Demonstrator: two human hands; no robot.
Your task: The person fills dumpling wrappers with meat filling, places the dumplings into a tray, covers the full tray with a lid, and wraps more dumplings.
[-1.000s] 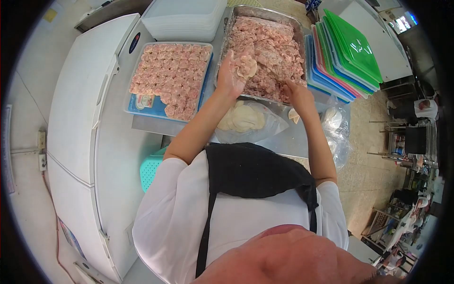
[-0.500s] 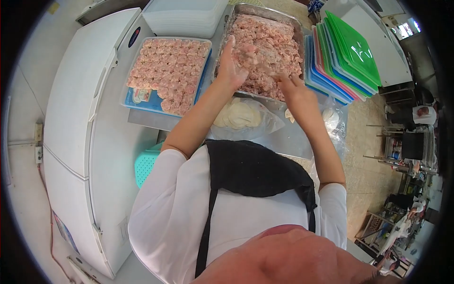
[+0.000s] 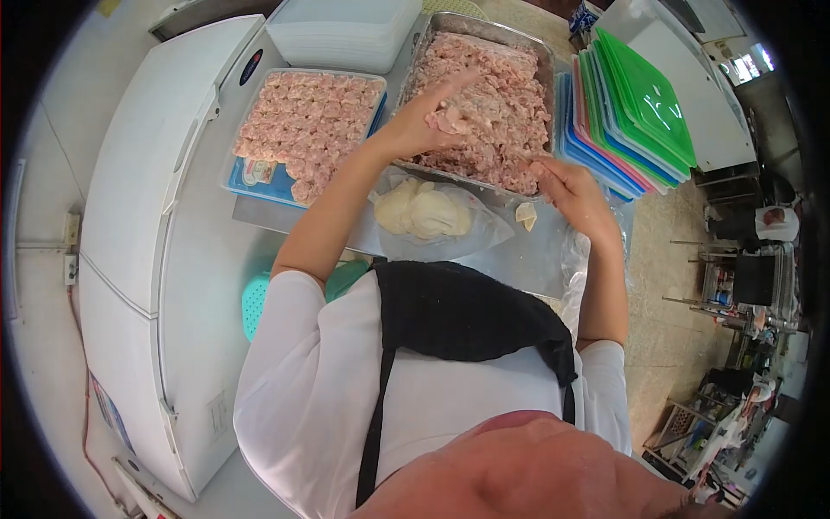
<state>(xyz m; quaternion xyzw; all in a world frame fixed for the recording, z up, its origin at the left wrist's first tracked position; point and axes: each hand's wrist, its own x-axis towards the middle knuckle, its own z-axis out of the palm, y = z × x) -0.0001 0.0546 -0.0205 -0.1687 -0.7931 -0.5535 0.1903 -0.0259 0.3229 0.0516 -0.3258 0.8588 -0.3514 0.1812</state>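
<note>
Open-topped meat dumplings (image 3: 303,117) cover most of the blue-based tray (image 3: 283,187) — its near-left corner seemingly remains to fill; mince (image 3: 501,95) and wrappers (image 3: 424,214) are plentiful. Left hand (image 3: 419,121), half-open over the steel pan (image 3: 475,25), cups a meat-filled wrapper (image 3: 445,119); right hand (image 3: 577,195), curled at its rim — hold unclear.

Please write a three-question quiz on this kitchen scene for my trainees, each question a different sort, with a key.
1. True or false: the metal pan of minced meat stands between the partly covered tray and the coloured stack.
2. Which of the person's own hands is nearer the tray?
3. What colour tops the stack? (A) pink (B) green (C) white

Key: 1. True. 2. The left hand. 3. B.
</note>
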